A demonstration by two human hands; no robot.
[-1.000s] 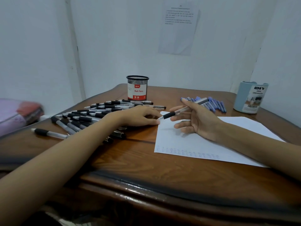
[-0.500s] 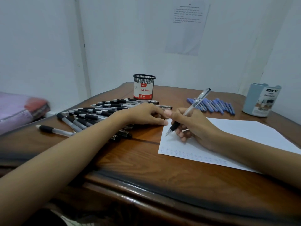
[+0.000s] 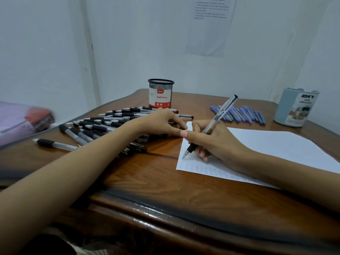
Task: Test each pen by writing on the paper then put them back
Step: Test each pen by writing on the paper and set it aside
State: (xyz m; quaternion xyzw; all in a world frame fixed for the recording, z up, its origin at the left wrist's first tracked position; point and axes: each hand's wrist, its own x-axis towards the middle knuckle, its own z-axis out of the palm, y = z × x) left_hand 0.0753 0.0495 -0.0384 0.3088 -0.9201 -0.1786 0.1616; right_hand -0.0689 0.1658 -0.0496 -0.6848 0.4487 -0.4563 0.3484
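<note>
The table (image 3: 147,181) is made of glossy wood, the pen (image 3: 222,111) of clear plastic, the cup (image 3: 161,85) of black mesh.

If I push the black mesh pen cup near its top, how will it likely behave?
Nothing sticks out of the mesh pen cup, so it is probably light. It stands taller than wide, so it may tip. On the glossy wooden table it could slide.

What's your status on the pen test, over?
Right hand grips pen, tip at paper near its left edge. Left hand flat, holding down paper's far corner. Nothing in the way of the tip.
</note>
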